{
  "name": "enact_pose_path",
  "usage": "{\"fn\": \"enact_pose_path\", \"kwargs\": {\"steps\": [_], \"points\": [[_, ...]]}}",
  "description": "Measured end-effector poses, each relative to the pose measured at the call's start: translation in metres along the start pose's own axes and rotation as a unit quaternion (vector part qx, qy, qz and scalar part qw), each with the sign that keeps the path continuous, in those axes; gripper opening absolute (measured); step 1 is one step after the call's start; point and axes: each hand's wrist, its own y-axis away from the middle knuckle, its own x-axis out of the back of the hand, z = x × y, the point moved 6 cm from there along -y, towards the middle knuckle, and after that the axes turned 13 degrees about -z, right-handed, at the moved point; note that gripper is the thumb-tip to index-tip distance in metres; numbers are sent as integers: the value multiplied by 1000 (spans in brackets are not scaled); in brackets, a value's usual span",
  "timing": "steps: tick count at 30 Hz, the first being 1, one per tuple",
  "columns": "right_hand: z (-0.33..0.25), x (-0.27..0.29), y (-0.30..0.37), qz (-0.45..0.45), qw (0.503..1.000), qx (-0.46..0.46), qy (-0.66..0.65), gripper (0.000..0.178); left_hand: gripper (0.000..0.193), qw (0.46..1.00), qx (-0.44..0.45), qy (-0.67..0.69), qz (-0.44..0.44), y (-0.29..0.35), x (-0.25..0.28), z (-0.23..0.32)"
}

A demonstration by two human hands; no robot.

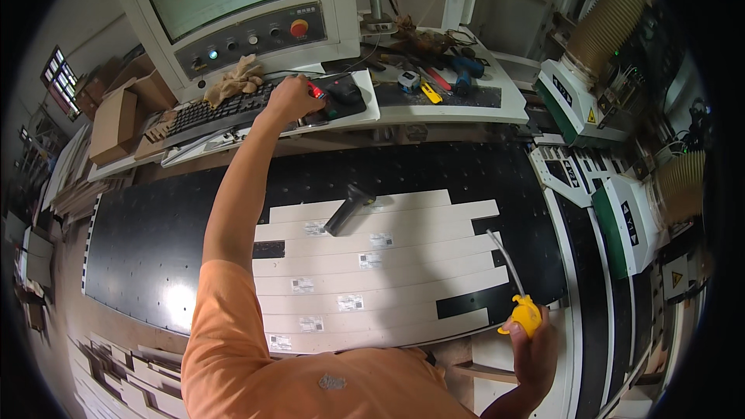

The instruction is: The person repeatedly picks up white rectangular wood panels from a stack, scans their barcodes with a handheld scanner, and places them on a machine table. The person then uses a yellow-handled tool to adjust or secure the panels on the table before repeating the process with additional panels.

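My left hand (290,100) reaches over the console shelf, its fingers curled at a small red object (317,91), whose kind I cannot make out. Right beside it lies a black mouse (344,93), and to its left is a black keyboard (221,115). At the lower right, my right hand (534,351) is closed round a yellow air blow gun (526,315). Its long, bent metal nozzle points up and left over the machine bed. Pale boards (403,287) with white labels lie side by side there, and a dark handheld scanner (350,209) rests on them.
A control console (248,39) with a lit screen and red stop button stands behind the keyboard. Work gloves (234,81), a tape measure (409,81), a yellow cutter (431,92) and a blue power drill (466,70) lie on the shelf. Machine heads (628,221) flank the black bed (163,240) on the right.
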Motion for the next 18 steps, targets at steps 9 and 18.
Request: {"fn": "enact_pose_path", "kwargs": {"steps": [9,18], "points": [[-2,-17,-5,-123,990,41,57,48,48,995,-44,11,85,1,6,-4],[93,-29,-54,55,996,-71,28,45,25,995,-77,7,-61,-58,-14,1]]}}
